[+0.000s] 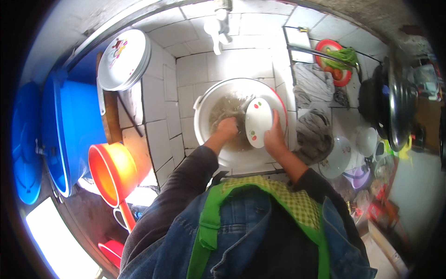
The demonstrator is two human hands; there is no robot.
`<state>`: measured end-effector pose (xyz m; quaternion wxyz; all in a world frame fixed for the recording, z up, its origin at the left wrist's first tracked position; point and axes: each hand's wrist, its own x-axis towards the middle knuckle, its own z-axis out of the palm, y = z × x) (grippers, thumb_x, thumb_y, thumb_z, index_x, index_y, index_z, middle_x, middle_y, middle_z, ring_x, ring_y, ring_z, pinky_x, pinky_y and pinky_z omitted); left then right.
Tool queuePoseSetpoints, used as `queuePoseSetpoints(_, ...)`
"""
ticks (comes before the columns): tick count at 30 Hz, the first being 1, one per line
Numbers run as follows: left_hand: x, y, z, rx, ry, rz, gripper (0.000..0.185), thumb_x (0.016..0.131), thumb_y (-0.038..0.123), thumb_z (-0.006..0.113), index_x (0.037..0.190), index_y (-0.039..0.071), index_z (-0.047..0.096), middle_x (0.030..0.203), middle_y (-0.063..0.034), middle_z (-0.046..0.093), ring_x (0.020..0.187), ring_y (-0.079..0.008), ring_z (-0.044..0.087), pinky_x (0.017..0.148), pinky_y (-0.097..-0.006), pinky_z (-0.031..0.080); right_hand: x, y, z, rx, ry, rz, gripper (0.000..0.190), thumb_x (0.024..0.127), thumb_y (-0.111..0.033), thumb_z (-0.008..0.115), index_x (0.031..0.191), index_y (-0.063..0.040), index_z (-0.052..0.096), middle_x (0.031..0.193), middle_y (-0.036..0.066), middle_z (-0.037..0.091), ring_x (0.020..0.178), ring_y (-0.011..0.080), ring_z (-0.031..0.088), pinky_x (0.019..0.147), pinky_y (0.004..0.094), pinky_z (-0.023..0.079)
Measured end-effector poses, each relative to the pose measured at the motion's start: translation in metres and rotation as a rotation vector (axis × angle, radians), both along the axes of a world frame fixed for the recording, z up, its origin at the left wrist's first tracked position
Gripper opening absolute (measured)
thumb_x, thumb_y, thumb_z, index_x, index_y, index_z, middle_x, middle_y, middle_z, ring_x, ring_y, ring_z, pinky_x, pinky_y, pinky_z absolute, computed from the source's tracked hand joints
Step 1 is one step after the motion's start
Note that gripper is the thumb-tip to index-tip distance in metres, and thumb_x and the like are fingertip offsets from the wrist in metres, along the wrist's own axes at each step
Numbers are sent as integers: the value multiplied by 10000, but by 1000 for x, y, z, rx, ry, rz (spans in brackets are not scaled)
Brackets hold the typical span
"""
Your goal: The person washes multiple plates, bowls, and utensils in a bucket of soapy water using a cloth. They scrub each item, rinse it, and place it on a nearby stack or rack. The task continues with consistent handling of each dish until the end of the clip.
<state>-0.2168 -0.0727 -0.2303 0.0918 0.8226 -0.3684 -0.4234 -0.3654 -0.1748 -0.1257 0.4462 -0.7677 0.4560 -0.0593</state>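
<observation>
A white round basin (240, 160) with a partly red rim stands in the tiled sink before me. Cloudy, splashing water (223, 108) lies inside it. My right hand (276, 137) grips the right edge of a white dish (258, 122) decorated with small red and green motifs. The dish is tilted over the right half of the basin. My left hand (227, 128) reaches down into the water left of the dish. Its fingertips are hidden, with something dark beside them, so what it holds cannot be made out.
A white tap (217, 33) juts out above the sink. Stacked plates (122, 59), a wooden board (112, 115), an orange dipper (104, 174) and a blue barrel (82, 122) stand left. Grey cloths (313, 134), a red-rimmed plate of vegetables (317, 55) and a glass bowl (336, 157) are right.
</observation>
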Motion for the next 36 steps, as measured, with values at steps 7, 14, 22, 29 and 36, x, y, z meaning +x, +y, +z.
queuePoseSetpoints(7, -22, -21, 101, -513, 1151, 711, 631, 745, -60, 405, 1366, 4, 315, 1256, -134, 476, 1099, -245, 512, 882, -335, 446, 2, 26, -41, 188, -18, -115, 638, 880, -133, 436, 1430, -43, 126, 1437, 216, 225, 1235, 353, 368, 1052, 390, 296)
queuePoseSetpoints(14, -53, -33, 143, -524, 1155, 540, 576, 791, -4, 422, 1355, -5, 308, 1179, -144, 520, 1006, -211, 547, 848, -308, 455, -2, 36, 0, 197, -324, -309, 636, 923, -343, 434, 1373, 41, 202, 1127, 341, 505, 1051, 452, 504, 904, 437, 394)
queuePoseSetpoints(22, -22, 16, 112, -313, 616, -309, 489, 724, 1, 471, 1211, -21, 430, 1024, -145, 565, 888, -253, 562, 817, -325, 445, -30, 29, 26, 507, -263, -424, 565, 906, -201, 423, 1386, -19, 185, 993, 315, 578, 851, 420, 614, 676, 420, 532)
queuePoseSetpoints(29, -27, -2, 100, -405, -178, -467, 300, 684, 58, 601, 972, 22, 528, 1011, -217, 524, 929, -418, 517, 776, -473, 423, -41, 34, 30, 727, -137, -201, 793, 784, 72, 367, 1425, -62, -79, 1167, 339, 464, 716, 404, 637, 421, 414, 568)
queuePoseSetpoints(36, 26, -39, 20, -356, -245, -239, 262, 782, 128, 497, 1010, 12, 552, 976, -204, 580, 922, -363, 556, 804, -443, 432, -27, 28, -17, 835, -396, -535, 535, 944, -329, 275, 1350, 20, 289, 1192, 250, 508, 1083, 301, 500, 960, 389, 343)
